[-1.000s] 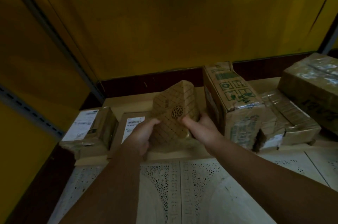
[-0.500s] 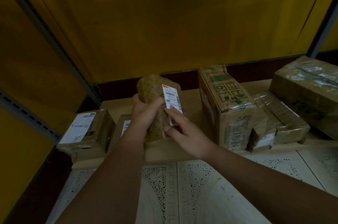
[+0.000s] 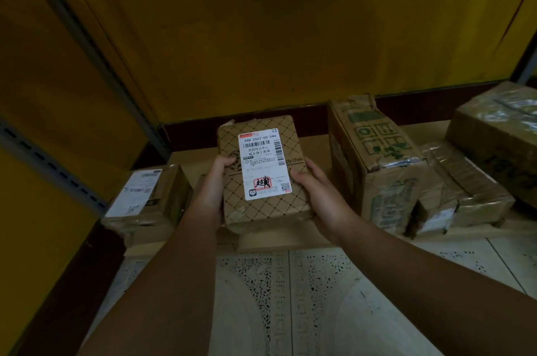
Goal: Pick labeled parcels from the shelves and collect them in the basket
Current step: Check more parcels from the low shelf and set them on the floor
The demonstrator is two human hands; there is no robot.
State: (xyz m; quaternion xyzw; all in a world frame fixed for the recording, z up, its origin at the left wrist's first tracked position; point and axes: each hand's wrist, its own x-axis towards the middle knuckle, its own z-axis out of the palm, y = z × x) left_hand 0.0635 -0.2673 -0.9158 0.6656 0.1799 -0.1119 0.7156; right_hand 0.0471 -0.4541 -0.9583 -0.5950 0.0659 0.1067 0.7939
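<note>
One flat parcel with a white label (image 3: 142, 195) lies at the left end of the shelf (image 3: 315, 149). Just right of it, above the shelf's front edge, the left hand (image 3: 213, 190) and right hand (image 3: 322, 198) hold a brown lattice-printed parcel (image 3: 264, 210), fingers curled round its left and right edges with the thumbs on top, its white shipping label (image 3: 263, 165) facing up. Farther right stand an upright carton with green print (image 3: 374, 163), a tape-wrapped parcel (image 3: 465, 192) and, at the right end, a larger taped box (image 3: 499, 128).
</note>
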